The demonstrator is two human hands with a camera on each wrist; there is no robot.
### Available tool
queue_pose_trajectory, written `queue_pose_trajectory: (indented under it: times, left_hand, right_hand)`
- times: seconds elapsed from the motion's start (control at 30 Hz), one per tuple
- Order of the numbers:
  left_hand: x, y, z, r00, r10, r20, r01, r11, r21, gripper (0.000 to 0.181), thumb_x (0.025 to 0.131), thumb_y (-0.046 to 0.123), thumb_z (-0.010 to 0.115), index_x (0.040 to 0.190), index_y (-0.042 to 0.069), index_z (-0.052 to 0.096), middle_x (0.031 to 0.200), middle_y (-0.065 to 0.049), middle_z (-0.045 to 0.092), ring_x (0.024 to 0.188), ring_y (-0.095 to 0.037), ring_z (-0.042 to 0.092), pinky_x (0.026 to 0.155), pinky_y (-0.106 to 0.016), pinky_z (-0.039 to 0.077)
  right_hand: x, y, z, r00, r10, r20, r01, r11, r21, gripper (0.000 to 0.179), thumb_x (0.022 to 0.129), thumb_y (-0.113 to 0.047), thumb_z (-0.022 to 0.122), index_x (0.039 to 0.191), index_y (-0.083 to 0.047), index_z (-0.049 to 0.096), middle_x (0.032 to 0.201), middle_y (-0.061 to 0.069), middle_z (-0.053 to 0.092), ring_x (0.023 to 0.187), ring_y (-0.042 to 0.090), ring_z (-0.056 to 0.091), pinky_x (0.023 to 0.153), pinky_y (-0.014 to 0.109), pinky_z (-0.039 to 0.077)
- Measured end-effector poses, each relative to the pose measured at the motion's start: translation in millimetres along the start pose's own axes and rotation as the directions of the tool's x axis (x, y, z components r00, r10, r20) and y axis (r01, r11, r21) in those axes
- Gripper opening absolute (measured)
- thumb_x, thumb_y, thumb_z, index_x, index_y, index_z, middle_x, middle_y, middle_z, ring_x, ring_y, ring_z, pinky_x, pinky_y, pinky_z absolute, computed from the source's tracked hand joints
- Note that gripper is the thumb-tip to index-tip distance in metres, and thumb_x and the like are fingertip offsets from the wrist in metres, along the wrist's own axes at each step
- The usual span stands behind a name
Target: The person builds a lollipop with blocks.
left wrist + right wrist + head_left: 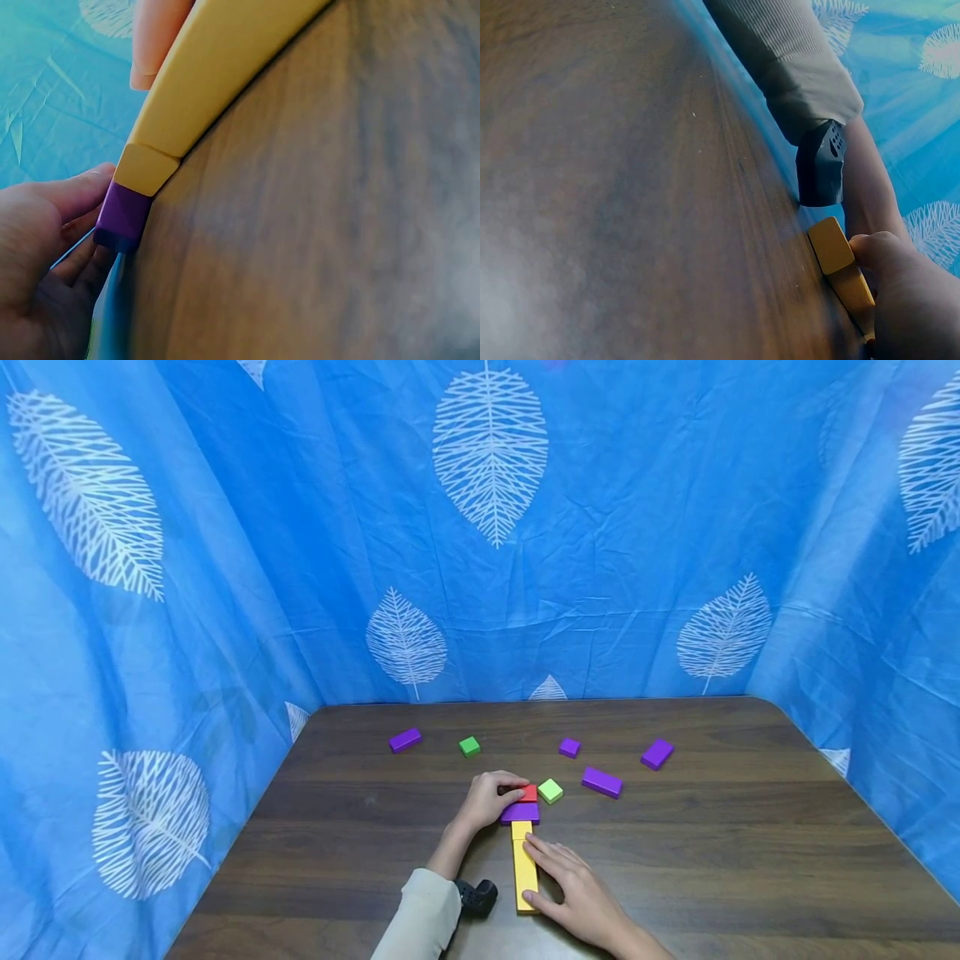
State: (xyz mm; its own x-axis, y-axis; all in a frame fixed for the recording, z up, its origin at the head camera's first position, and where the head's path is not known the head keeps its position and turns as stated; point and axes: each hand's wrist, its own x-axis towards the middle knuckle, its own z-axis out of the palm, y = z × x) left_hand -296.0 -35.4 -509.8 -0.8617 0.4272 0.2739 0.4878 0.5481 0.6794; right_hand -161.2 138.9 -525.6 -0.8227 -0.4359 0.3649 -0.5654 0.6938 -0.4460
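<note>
Yellow, the long block (522,874) lies flat on the wooden table (360,877), its long axis running away from the wearer toward the blue curtain (600,610), its far end leaning slightly left; from my seat I see a short yellow block (521,831) meeting that far end, in the same line; past it the purple block (517,814) is set crosswise, its long side across the yellow run; beyond that comes the red block (530,793). The right hand (583,893) lies along the right side of the long block, which sits at its fingertips; I read its fingers as fairly straight, touching without a grasp, the thumb toward the block's near end; the left hand (483,802) comes in from the left, and I see its thumb and forefinger curled about the red block in a pinch, partly covering it. A light green block (551,791) lies just right of the red one; farther out I count four other purple blocks (602,782) and a green block (469,747).
</note>
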Motion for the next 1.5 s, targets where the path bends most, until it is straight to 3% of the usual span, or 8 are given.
queue_pose_trajectory:
  times: [0.8, 1.2, 1.5]
  left_hand:
    - [0.9, 1.5, -1.8, 0.999, -0.015, 0.052, 0.014, 0.999, 0.034, 0.020, 0.088, 0.021, 0.064, 0.106, 0.015, 0.071, 0.102, 0.002, 0.067, 0.100, -0.014, 0.060, 0.086, -0.032, 0.048]
    - [-0.2, 1.8, -4.4, 0.997, -0.042, 0.063, 0.040, 0.999, 0.029, 0.020, 0.087, 0.018, 0.065, 0.106, 0.014, 0.071, 0.102, 0.001, 0.067, 0.100, -0.014, 0.060, 0.087, -0.033, 0.047]
    - [-1.6, 0.9, -5.3, 0.996, -0.059, 0.068, 0.057, 0.998, 0.029, 0.021, 0.088, 0.019, 0.064, 0.107, 0.015, 0.070, 0.104, 0.001, 0.067, 0.102, -0.015, 0.059, 0.089, -0.035, 0.047]
  right_hand:
    - [-2.2, 1.1, -0.1, 0.996, -0.050, -0.072, 0.049, 0.999, -0.012, 0.059, 0.084, -0.045, 0.064, 0.130, -0.009, 0.054, 0.136, 0.001, 0.049, 0.121, 0.019, 0.047, 0.099, 0.042, 0.038]
    - [-0.5, -0.1, -0.4, 1.000, 0.006, 0.000, -0.006, 1.000, 0.006, 0.060, 0.086, -0.050, 0.057, 0.132, -0.012, 0.053, 0.138, -0.002, 0.046, 0.123, 0.018, 0.045, 0.101, 0.043, 0.035]
    - [-0.5, 0.9, 1.5, 0.999, -0.027, -0.031, 0.027, 1.000, -0.005, 0.060, 0.086, -0.049, 0.059, 0.131, -0.010, 0.053, 0.137, 0.000, 0.047, 0.123, 0.019, 0.046, 0.101, 0.042, 0.036]
